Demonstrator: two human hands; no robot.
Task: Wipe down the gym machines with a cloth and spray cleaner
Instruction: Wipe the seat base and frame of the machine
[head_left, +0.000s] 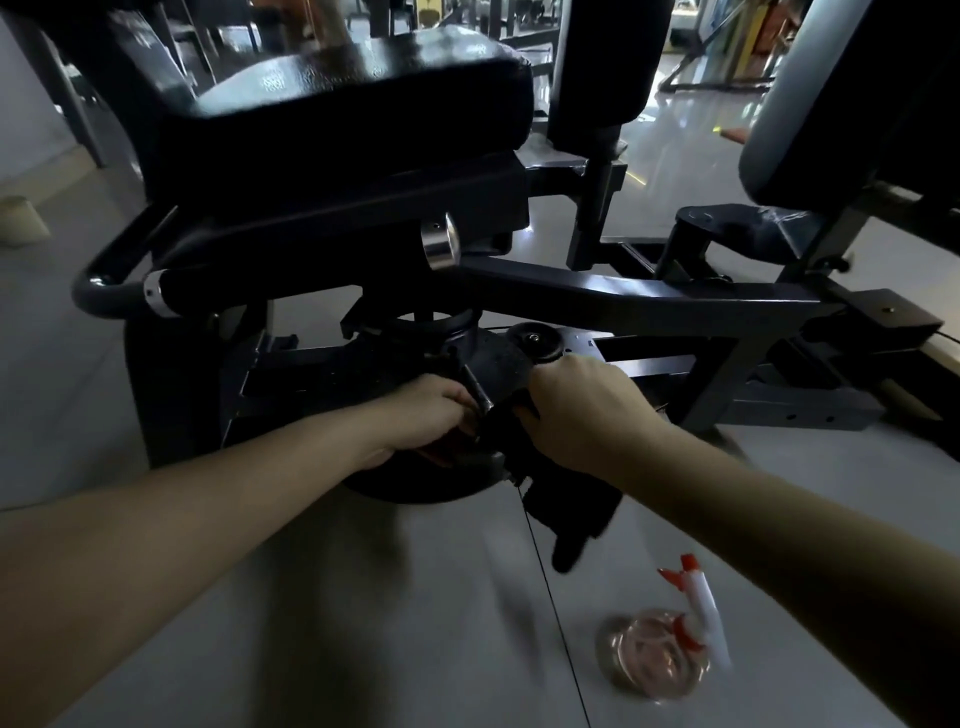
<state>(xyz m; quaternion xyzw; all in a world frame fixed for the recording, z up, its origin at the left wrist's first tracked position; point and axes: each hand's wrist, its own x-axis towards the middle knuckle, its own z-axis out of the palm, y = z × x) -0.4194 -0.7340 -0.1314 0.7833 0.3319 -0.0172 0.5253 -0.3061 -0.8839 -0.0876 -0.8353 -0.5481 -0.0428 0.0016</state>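
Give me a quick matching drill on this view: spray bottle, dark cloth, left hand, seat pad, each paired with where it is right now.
Things:
1. spray bottle
2. dark cloth
3. left hand
4. seat pad

Places:
A. on top of the machine, above both hands
B. standing on the floor, lower right, untouched
C. hanging from the right hand at the machine's lower frame
D. low on the machine's base, left of the cloth

Pairs: 1-B, 2-C, 3-D, 4-A
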